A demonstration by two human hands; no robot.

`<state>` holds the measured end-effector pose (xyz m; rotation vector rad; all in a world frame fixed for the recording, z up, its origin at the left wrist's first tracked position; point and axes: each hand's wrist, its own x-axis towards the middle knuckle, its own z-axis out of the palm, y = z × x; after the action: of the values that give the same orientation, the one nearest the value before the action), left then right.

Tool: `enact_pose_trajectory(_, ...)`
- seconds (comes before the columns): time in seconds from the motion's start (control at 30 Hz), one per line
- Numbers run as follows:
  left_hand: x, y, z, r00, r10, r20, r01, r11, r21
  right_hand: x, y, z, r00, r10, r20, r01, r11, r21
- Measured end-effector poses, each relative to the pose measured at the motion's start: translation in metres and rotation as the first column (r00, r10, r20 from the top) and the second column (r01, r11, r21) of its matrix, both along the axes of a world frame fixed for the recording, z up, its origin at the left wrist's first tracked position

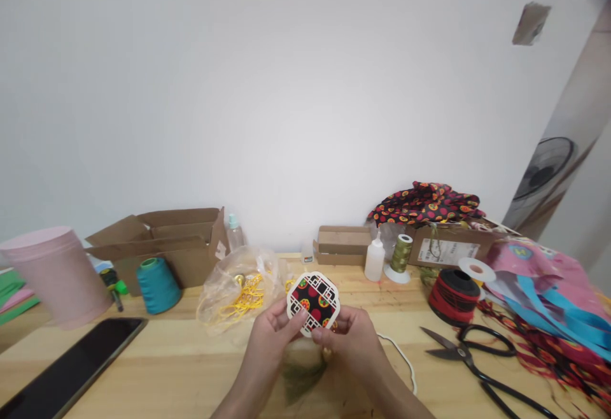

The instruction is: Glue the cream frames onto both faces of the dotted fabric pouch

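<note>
A white-rimmed, lobed plaque [314, 304], latticed at one and seven o'clock, shows black, red-dotted fabric [315, 300] across its middle; held face toward the viewer, blurred green strands [303, 377] below at six o'clock

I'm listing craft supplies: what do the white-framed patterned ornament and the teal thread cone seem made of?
White-framed patterned ornament: matte frame, perhaps thin wood or plastic, given its flat, crisp cut-outs; the inset is probably printed cloth, resembling the bunched black patterned fabric.
Teal thread cone: apparently wound thread, by its low-sheen surface; cotton or synthetic, I can't tell.
</note>
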<state>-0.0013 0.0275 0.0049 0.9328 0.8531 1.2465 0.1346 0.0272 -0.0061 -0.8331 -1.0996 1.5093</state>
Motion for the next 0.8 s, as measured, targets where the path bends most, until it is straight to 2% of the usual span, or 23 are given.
enact_pose_trajectory(0.13, -0.004, 0.002, 0.001, 0.999, -0.023, -0.029, 0.023, 1.0, 0.004, 0.0, -0.003, 0.007, 1.0, 0.006, 0.016, -0.007, 0.998, 0.059)
enact_pose_trajectory(0.27, -0.008, 0.004, 0.002, 0.998, -0.037, -0.046, 0.037, 0.999, 0.014, 0.006, -0.001, 0.015, 0.985, -0.148, 0.088, 0.133, 0.979, 0.154)
enact_pose_trajectory(0.37, -0.008, 0.003, 0.003, 0.997, -0.056, -0.062, 0.057, 0.998, 0.018, 0.011, 0.003, 0.012, 0.974, -0.201, 0.099, 0.18, 0.965, 0.189)
enact_pose_trajectory(0.57, -0.006, 0.001, 0.0, 0.993, -0.091, -0.075, 0.094, 0.995, 0.034, 0.013, 0.004, 0.006, 0.969, -0.229, 0.095, 0.209, 0.96, 0.185)
enact_pose_trajectory(0.8, -0.006, 0.003, -0.004, 0.993, -0.084, -0.077, 0.089, 0.994, 0.063, 0.01, -0.001, 0.012, 0.959, -0.268, 0.094, 0.243, 0.945, 0.22)
